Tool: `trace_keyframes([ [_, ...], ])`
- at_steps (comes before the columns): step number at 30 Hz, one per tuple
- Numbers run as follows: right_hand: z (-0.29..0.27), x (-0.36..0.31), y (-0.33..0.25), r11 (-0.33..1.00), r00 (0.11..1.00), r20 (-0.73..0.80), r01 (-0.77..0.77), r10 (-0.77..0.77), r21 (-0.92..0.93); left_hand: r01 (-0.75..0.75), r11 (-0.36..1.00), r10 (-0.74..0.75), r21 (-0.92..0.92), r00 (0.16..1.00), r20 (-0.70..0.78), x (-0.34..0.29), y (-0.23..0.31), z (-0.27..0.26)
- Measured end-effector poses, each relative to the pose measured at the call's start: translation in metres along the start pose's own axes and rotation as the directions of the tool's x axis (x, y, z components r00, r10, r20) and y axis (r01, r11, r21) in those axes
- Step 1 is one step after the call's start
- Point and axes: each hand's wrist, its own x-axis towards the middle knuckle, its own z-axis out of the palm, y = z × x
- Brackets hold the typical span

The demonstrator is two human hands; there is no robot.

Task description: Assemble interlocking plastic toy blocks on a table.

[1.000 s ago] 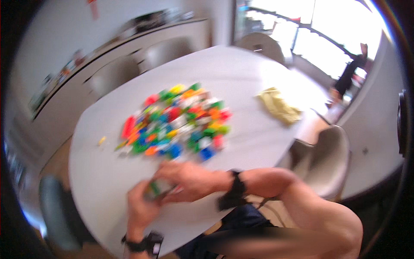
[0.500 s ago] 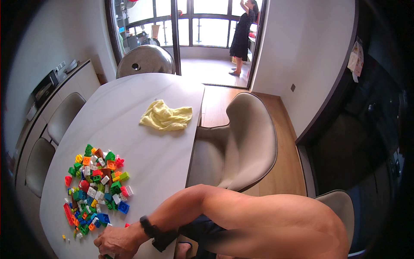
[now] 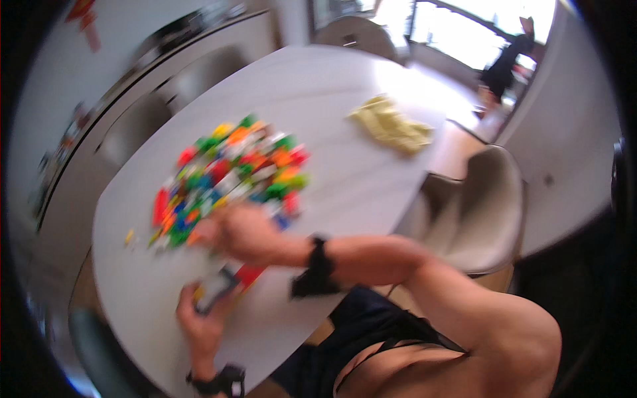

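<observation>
A loose pile of colourful toy building bricks [image 3: 259,162] lies on the white table. My right hand [image 3: 242,232] is over the pile's near edge, smeared by motion, so its fingers and anything in them cannot be made out. Closer to me, my left hand [image 3: 202,325] has its thumb and fingers around a small white and dark-grey toy piece [image 3: 215,288] with a bit of yellow on it. A red brick-like piece [image 3: 249,275] shows beside that, blurred; whether the two are joined I cannot tell.
A crumpled yellow cloth [image 3: 391,126] lies toward the far right of the table [image 3: 318,86]. Beige chairs [image 3: 488,205] stand along the sides. A low cabinet [image 3: 219,40] runs along the left wall. Another person [image 3: 504,69] stands beyond the glass door.
The view has swung to the left, so the table sits further right. My left hand with the small piece has come into view. My right hand has moved onto the pile's near edge.
</observation>
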Motion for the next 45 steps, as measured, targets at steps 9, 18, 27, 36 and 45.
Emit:
trace_keyframes([
  [9, -0.049, -0.022, -0.041, 0.927, 0.896, 0.24, 0.354, -0.373, 0.122, 0.096, 0.988, -0.093, -0.123, 0.995, 0.028, 0.007, 0.04, -0.012],
  [18, -0.037, -0.021, -0.057, 0.983, 0.891, 0.417, 0.183, -0.179, 0.032, 0.094, 0.987, -0.081, -0.127, 0.991, 0.105, 0.008, 0.033, -0.022],
  [27, -0.033, -0.024, -0.047, 0.967, 0.918, 0.307, 0.222, -0.251, 0.126, 0.114, 0.982, -0.093, -0.153, 0.987, 0.134, 0.01, 0.032, -0.022],
  [36, -0.021, -0.023, -0.05, 0.803, 0.802, 0.05, 0.595, -0.595, 0.013, 0.043, 0.991, -0.031, -0.123, 0.995, 0.099, 0.009, 0.028, -0.024],
  [45, -0.038, -0.003, -0.027, 0.93, 0.924, -0.268, 0.18, -0.271, -0.321, 0.089, 0.982, -0.073, -0.166, 0.993, 0.096, 0.008, 0.028, -0.022],
])
